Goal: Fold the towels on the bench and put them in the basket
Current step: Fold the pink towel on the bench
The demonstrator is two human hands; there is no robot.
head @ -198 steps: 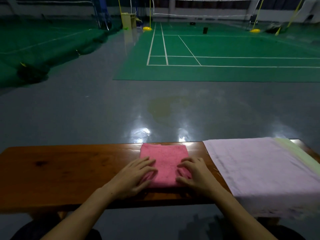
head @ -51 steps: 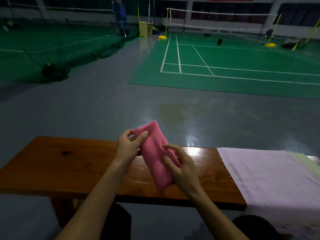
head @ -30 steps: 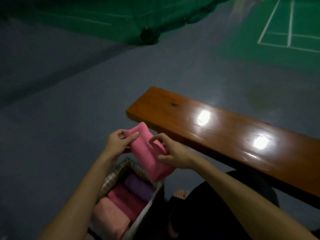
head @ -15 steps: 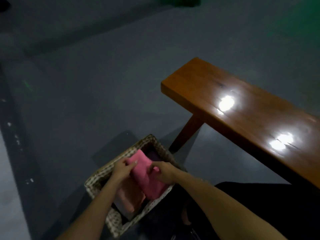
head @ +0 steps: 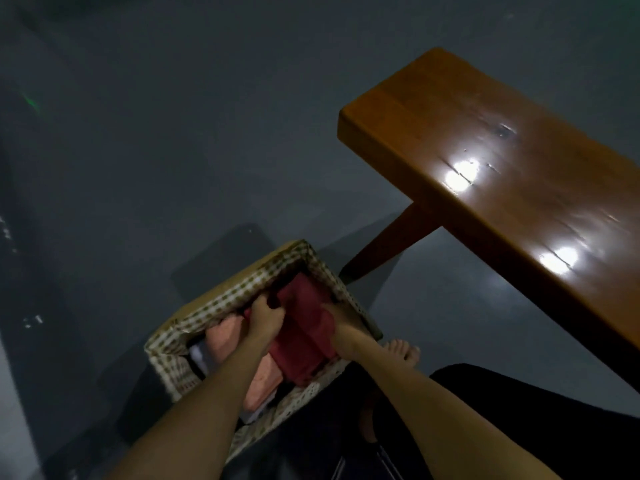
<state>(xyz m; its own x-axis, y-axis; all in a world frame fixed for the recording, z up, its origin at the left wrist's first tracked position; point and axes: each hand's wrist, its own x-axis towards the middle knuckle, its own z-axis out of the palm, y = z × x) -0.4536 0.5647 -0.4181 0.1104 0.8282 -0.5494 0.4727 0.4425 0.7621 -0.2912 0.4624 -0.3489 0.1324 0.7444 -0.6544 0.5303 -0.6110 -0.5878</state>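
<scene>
Dim and a bit blurred, so detail inside the basket [head: 239,299] is hard to read. Right hand [head: 341,315] is mostly hidden: it is sunk between the pink towel [head: 304,337] and the basket's wall on the bench [head: 512,188] side, only wrist and back of hand show, so can't tell how its fingers lie or whether they grip anything. Left hand [head: 265,322] is clearer: fingers [head: 258,306] curled down together over the towel's left edge, gripping it, knuckles up. The folded pink towel sits inside the basket, tilted, along the side nearest the bench, its near end over the basket's near rim. Left of it, partly under the left forearm, lies a paler pink towel [head: 225,337]; past that something whitish [head: 198,355], can't identify. Basket has a checked liner, stands on the grey floor [head: 138,150] just off the bench's left end, near its leg [head: 391,240]. Bench runs out of frame at right, top glossy with two light glares. A bare foot [head: 403,353] shows between basket and bench; dark clothing fills the bottom right corner.
</scene>
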